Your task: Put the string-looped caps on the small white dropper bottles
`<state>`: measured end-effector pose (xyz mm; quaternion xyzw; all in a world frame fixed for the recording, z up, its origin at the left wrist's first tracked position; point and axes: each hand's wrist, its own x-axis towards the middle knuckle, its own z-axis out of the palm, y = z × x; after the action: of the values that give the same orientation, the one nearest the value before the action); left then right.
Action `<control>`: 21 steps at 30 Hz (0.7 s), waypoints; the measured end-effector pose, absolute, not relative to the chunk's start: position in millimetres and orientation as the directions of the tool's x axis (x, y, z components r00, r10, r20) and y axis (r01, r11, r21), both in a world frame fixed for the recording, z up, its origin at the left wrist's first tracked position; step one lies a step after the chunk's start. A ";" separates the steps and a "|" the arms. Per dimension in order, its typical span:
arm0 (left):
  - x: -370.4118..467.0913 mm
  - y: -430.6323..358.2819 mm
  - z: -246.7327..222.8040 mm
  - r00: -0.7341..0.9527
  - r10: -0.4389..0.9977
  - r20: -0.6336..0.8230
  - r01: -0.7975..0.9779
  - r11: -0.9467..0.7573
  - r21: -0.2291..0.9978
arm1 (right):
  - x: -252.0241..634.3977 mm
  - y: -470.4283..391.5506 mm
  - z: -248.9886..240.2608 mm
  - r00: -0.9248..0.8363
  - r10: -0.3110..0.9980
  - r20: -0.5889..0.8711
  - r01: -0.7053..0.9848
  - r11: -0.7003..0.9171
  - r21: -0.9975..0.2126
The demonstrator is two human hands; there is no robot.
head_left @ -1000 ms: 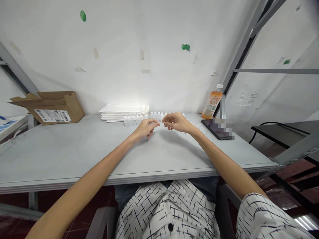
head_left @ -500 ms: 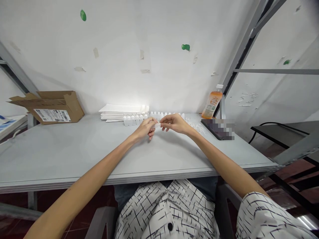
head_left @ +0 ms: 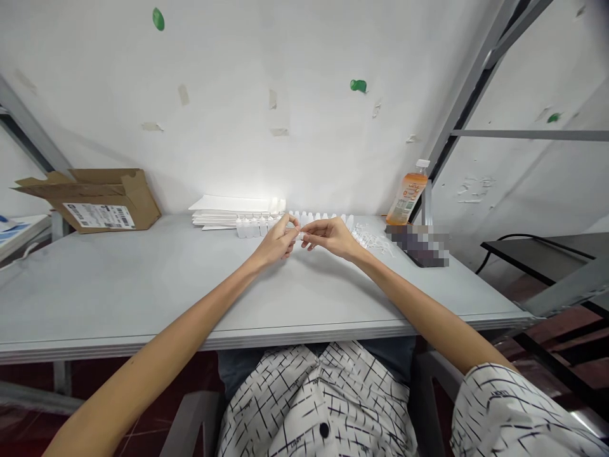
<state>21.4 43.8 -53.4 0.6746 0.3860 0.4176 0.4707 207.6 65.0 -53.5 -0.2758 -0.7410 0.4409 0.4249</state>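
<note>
The fingers of the left hand [head_left: 275,244] and right hand [head_left: 337,237] pinch a small white part [head_left: 300,236] between them, over the worktop [head_left: 290,295]. It is probably light, smooth and slippery; grip its sides gently, fingertips only.

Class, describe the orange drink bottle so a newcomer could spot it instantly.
Find the grey table against the white wall. The bottle is near its back right corner, beside the metal frame. Unlike the small white containers, it is orange, labelled and far larger.
</note>
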 end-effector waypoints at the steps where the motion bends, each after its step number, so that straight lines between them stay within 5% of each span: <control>1: 21.0 43.6 -53.3 0.358 0.909 0.213 0.142 -0.279 0.950 | 207.6 65.1 -53.5 -0.488 0.783 0.387 0.023 0.454 -0.891; 9: 19.0 40.8 -53.2 0.385 0.780 0.493 0.450 -0.625 0.638 | 211.2 60.9 -47.7 -0.495 0.789 0.364 -0.049 0.393 -0.918; 14: 19.1 39.3 -56.6 0.431 0.705 0.564 0.548 -0.701 0.457 | 212.4 61.1 -45.0 -0.473 0.807 0.354 -0.100 0.350 -0.931; 21: 19.5 46.0 -56.7 0.340 0.762 0.551 0.536 -0.639 0.552 | 211.1 62.0 -41.6 -0.341 0.808 0.480 -0.026 0.502 -0.865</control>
<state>19.5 46.0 -56.7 0.8070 0.4022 0.4101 0.1374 211.1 62.0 -41.6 -0.2770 -0.7060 0.4151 0.5025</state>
